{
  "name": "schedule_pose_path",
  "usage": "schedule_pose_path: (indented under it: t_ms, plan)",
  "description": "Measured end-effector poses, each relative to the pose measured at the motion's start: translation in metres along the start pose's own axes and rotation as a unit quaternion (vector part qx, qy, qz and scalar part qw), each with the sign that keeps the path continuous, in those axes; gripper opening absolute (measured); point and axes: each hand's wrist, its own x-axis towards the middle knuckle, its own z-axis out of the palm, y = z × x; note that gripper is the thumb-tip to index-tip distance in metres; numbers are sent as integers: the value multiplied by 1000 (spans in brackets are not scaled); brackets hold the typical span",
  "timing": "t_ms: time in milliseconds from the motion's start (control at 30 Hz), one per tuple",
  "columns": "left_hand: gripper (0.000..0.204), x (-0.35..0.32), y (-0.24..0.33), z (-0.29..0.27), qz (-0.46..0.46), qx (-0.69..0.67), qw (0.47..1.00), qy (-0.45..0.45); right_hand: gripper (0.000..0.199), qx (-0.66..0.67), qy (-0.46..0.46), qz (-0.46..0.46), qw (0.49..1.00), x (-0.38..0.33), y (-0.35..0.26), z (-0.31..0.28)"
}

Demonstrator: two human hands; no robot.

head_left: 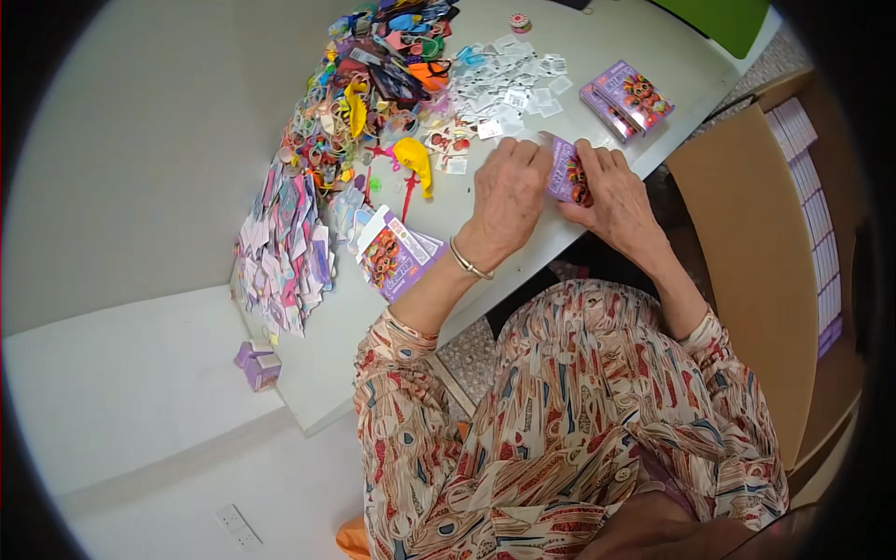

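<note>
Above the table's near edge I hold a small purple carton (pixel 566 175) with a colourful picture on it. My right hand (pixel 616 198) grips its right side, thumb below and fingers over the top. My left hand (pixel 507 194), with a bracelet at the wrist, is closed at the carton's left edge by its pale flap; its fingertips are partly hidden. Beside my left forearm lie several flat purple cartons (pixel 397 250), overlapping. A yellow balloon-like item (pixel 412 161) and a red toy sword (pixel 409 199) rest left of my left hand.
Filled purple boxes (pixel 627 99) sit at the table's right. Small white packets (pixel 513 79) are spread at the back, beside a heap of colourful small toys (pixel 373 103). Folded paper pieces (pixel 287 247) are piled left. An open cardboard box (pixel 756 243) with rows of cartons stands at right.
</note>
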Motion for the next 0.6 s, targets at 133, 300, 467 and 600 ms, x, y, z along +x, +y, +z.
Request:
schedule_pose_path:
  t_ms: [133,300,467,600]
  plan:
    - [17,-8,-12,-2,-5,-329,932,154,81,27,33,-6,999,2,2,6]
    - [13,-17,-85,-2,-184,-452,856,170,82,75,57,8,996,5,7,11]
    - [14,-64,-163,16,-194,19,981,-14,84,102,90,8,991,6,2,11]
    - [15,-79,-162,47,-179,112,977,-40,83,106,71,16,992,7,-2,9]
